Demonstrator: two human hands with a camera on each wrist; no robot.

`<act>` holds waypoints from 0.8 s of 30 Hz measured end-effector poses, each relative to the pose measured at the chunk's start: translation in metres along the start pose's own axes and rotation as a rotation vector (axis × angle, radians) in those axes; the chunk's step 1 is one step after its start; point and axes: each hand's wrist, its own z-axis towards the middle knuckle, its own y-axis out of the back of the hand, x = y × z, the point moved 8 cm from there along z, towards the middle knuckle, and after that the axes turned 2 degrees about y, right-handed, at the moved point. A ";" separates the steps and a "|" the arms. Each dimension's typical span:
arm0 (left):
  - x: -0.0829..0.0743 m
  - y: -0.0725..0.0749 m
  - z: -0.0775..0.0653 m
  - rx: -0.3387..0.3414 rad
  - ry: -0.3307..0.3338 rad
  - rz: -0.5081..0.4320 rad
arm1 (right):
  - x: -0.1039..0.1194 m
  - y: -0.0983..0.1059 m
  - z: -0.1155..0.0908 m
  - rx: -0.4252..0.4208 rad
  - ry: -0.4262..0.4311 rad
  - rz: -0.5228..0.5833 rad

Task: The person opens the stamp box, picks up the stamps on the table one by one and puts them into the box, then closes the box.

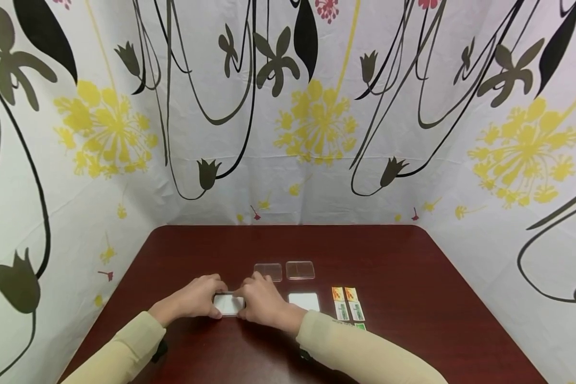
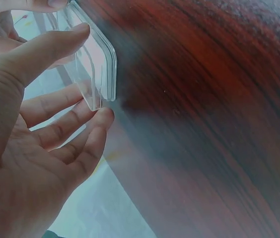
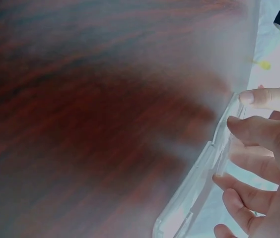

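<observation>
My left hand [image 1: 199, 296] and right hand [image 1: 264, 302] hold opposite ends of a clear plastic cover [image 2: 91, 82] between thumb and fingers. Right under it on the table sits a clear case with white contents [image 1: 229, 305]. In the left wrist view the cover stands slightly apart from the white case [image 2: 109, 64] at its near end. The right wrist view shows my right thumb and fingertips along the edge of the clear cover [image 3: 223, 136], which overlaps the case there.
Two flat clear plastic pieces [image 1: 300, 270] lie farther back on the dark red table [image 1: 365, 250]. A white rectangular block [image 1: 304, 301] sits beyond my right forearm. Several small printed cards [image 1: 341, 304] lie to the right, partly behind the sleeve. Patterned curtains [image 1: 293, 202] surround the table.
</observation>
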 end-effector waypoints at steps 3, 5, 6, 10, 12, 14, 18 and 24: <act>0.000 0.003 -0.002 -0.006 -0.009 -0.007 | -0.001 0.002 0.001 -0.004 0.000 -0.001; 0.000 0.005 -0.003 -0.019 -0.016 -0.002 | -0.001 0.004 0.002 -0.008 0.001 0.001; 0.000 0.007 -0.004 -0.026 -0.017 0.001 | -0.002 0.005 0.002 -0.011 0.002 -0.003; -0.001 0.012 -0.007 -0.049 -0.010 0.014 | -0.006 0.009 0.005 -0.016 -0.007 -0.014; 0.000 0.014 -0.008 -0.044 -0.001 0.006 | -0.009 0.010 0.006 -0.019 -0.012 -0.019; 0.001 0.015 -0.008 -0.034 0.002 -0.001 | -0.011 0.011 0.007 -0.022 -0.014 -0.007; 0.005 0.017 -0.007 -0.028 0.013 0.000 | -0.015 0.013 0.009 -0.032 -0.008 0.022; 0.010 0.024 -0.002 -0.057 0.043 0.002 | -0.023 0.014 0.014 -0.036 0.012 0.062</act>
